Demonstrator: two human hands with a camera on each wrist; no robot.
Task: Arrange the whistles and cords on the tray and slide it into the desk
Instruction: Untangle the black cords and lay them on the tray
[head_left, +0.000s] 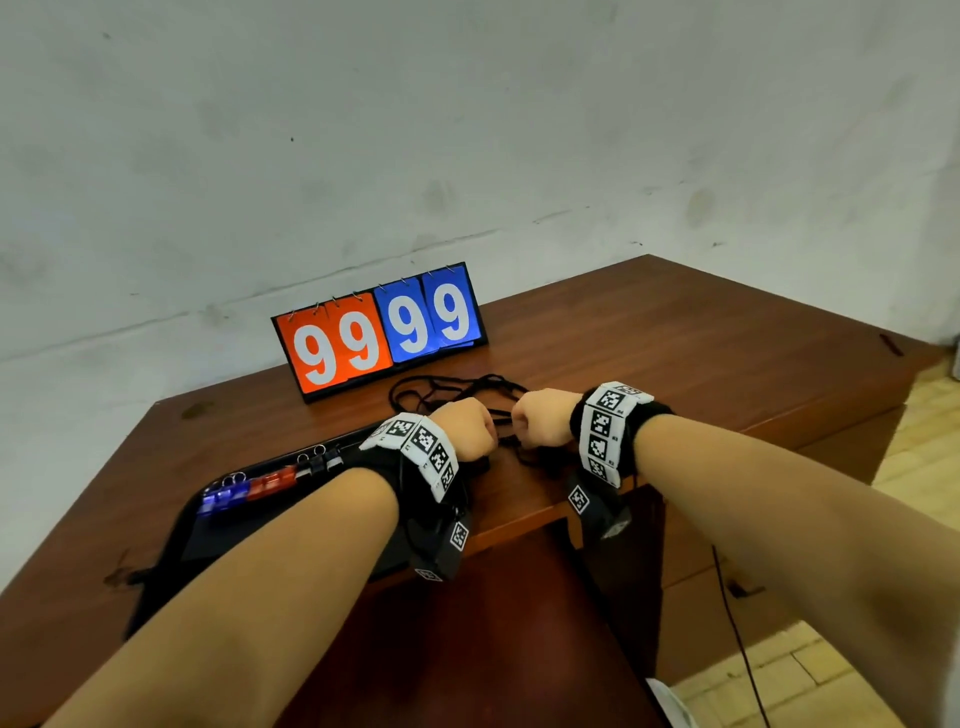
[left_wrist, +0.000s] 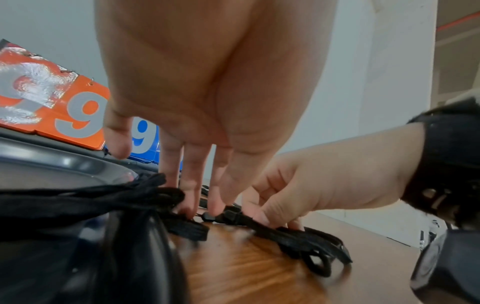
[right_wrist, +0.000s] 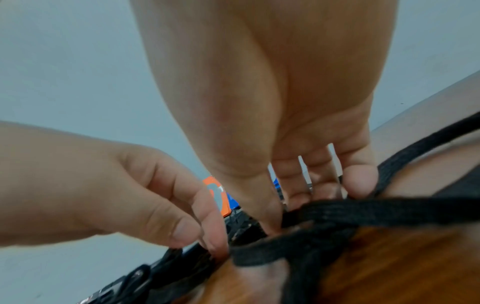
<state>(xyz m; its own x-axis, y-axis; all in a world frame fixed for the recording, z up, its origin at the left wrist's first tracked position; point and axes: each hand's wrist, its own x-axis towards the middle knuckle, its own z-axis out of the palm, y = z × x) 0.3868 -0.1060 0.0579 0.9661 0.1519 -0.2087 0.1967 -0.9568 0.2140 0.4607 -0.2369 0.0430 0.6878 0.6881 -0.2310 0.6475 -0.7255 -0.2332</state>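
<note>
A tangle of black cords (head_left: 441, 387) lies on the brown desk in front of the scoreboard. My left hand (head_left: 475, 428) and right hand (head_left: 530, 423) meet over its near edge, knuckles facing each other. In the left wrist view my left hand (left_wrist: 207, 207) pinches a cord by a small black clasp (left_wrist: 228, 216). In the right wrist view my right hand (right_wrist: 285, 216) pinches a flat black cord (right_wrist: 363, 209). A black tray (head_left: 171, 551) lies to the left under my left forearm. Blue whistles (head_left: 226, 496), red whistles (head_left: 272, 480) and black whistles (head_left: 322, 460) line its far rim.
A flip scoreboard (head_left: 379, 330) reading 99 in orange and 99 in blue stands at the back against the grey wall. The desk's front edge (head_left: 519, 525) runs just below my wrists, with a dark opening beneath. A thin black cable (head_left: 737, 639) hangs at the right.
</note>
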